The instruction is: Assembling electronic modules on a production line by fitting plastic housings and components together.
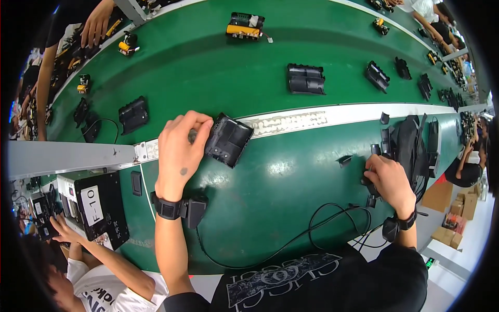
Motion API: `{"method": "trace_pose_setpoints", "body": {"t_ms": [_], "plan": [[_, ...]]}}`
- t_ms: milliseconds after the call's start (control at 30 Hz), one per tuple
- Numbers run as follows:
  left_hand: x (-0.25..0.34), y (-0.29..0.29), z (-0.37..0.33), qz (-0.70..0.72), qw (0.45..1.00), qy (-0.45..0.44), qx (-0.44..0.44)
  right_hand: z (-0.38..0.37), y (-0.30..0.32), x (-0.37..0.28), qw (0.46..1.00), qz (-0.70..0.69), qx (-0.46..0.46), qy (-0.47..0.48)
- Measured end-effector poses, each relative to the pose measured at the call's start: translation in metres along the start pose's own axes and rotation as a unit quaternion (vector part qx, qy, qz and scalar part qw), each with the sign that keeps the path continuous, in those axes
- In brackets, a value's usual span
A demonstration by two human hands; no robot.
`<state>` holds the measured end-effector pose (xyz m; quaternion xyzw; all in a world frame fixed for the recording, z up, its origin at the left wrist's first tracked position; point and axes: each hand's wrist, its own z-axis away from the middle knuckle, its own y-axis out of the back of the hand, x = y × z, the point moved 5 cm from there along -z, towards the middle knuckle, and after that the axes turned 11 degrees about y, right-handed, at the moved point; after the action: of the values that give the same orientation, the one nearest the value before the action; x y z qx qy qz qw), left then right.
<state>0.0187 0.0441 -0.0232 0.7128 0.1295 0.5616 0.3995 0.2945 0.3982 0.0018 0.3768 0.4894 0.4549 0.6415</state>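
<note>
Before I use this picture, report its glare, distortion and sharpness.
Head view: pale glare spots the green table; the white rail bows under fisheye distortion; black fills the corners; the left hand and the black shell look fairly sharp, small details near the right rim less clear.

Workbench, green-topped (280,197): black cable (234,267), looped; small black plastic pieces (344,160); black-sided boxed unit (113,200); black bundle (409,143), possibly fabric.

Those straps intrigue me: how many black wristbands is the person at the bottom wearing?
2: one wristband behind the left hand, another wristband behind the right hand. Both wrists show.
</note>
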Motion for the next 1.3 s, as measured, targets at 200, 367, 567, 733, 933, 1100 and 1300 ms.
{"method": "trace_pose_setpoints", "body": {"t_ms": [200, 367, 567, 733, 933, 1100, 1300], "plan": [[0.038, -0.001, 0.009, -0.011, 0.999, 0.007, -0.041, 0.006, 0.005, -0.014, 0.998, -0.022, -0.046, -0.046], [0.07, -0.004, 0.017, -0.068, 0.984, -0.153, -0.067, 0.019, -0.005, -0.006, 0.998, -0.004, -0.05, -0.037], [0.061, -0.005, 0.019, -0.147, 0.979, -0.095, -0.105, 0.017, -0.001, -0.008, 0.999, 0.004, 0.038, 0.017], [0.041, -0.005, 0.013, -0.1, 0.978, 0.017, -0.183, 0.005, 0.006, -0.021, 0.994, -0.013, 0.097, 0.038], [0.064, -0.003, 0.025, 0.056, 0.968, 0.12, -0.213, -0.012, 0.001, -0.047, 0.99, -0.069, 0.072, 0.096], [0.059, -0.001, 0.018, -0.132, 0.964, -0.209, -0.102, -0.042, 0.009, -0.076, 0.988, -0.056, 0.098, 0.11], [0.057, -0.011, 0.02, -0.171, 0.967, -0.108, -0.155, -0.09, 0.006, -0.102, 0.968, -0.083, 0.123, 0.202]]}}
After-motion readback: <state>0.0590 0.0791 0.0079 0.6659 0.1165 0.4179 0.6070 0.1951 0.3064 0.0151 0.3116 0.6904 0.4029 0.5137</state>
